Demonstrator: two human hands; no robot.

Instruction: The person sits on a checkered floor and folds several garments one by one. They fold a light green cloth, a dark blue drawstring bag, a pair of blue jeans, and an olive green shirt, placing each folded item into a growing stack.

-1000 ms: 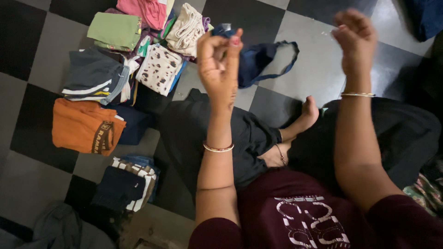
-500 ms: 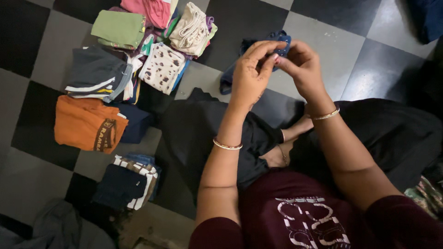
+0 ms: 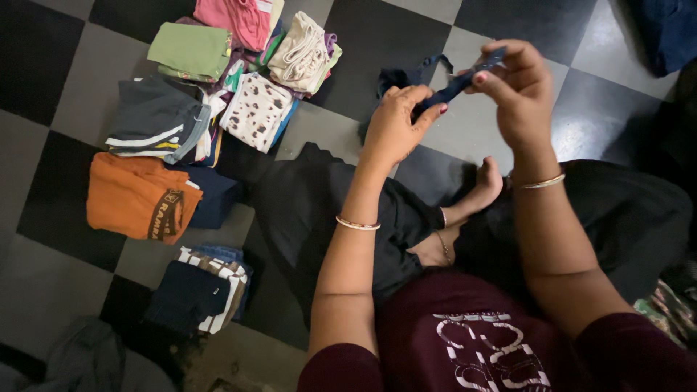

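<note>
You sit on a black-and-grey checkered floor (image 3: pixel 501 109) with folded clothes (image 3: pixel 210 94) stacked to your left. Half a second ago your hands met close together over the dark blue garment (image 3: pixel 443 91); now they have drawn apart, stretching one edge taut. Your left hand (image 3: pixel 396 127) pinches its lower end, your right hand (image 3: pixel 519 91) pinches the upper end, and the rest hangs behind, above the floor.
</note>
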